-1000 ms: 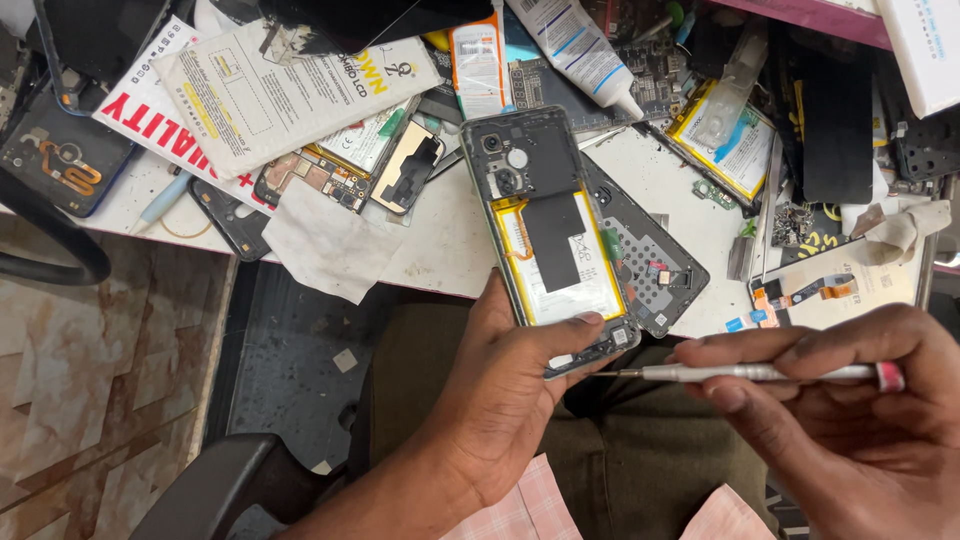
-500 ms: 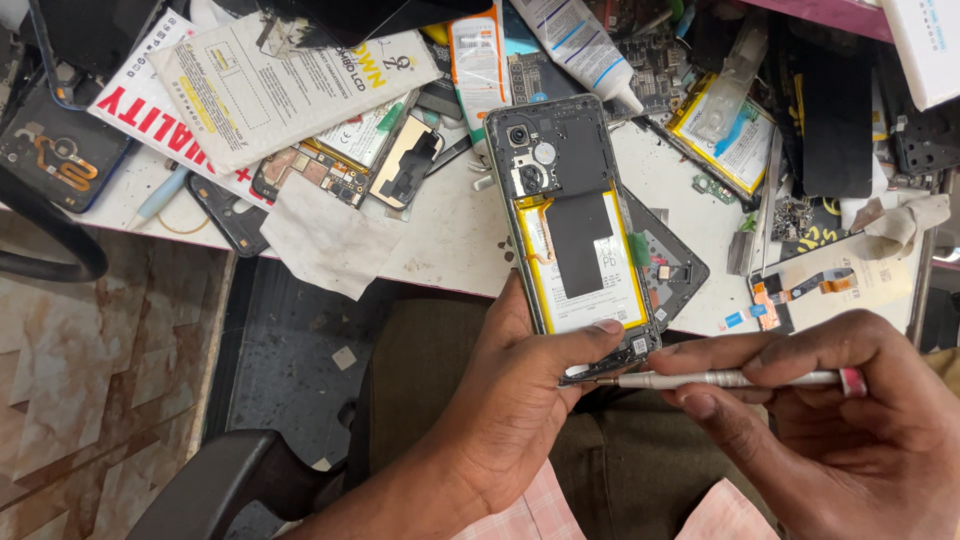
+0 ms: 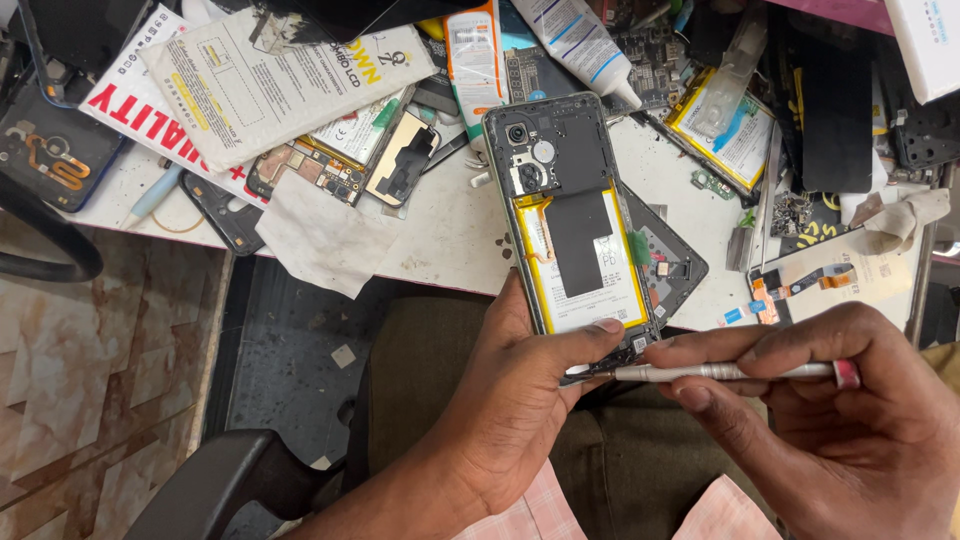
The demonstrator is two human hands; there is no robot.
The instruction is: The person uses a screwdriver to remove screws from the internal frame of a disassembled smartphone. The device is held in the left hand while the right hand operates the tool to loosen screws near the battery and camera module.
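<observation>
Left hand holds an opened smartphone — back cover off, battery exposed — as the right hand presses a screwdriver to its lower edge.

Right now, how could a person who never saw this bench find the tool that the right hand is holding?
Start at the cluttered white workbench and come down to the opened phone that the left hand holds over its near edge. At the phone's bottom end, the right hand holds a thin screwdriver level. Unlike the tubes and flat parts on the bench, it is a slim silver rod with a pink end cap.

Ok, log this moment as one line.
left hand: holds opened phone | right hand: holds screwdriver | tip: at phone's bottom edge
</observation>
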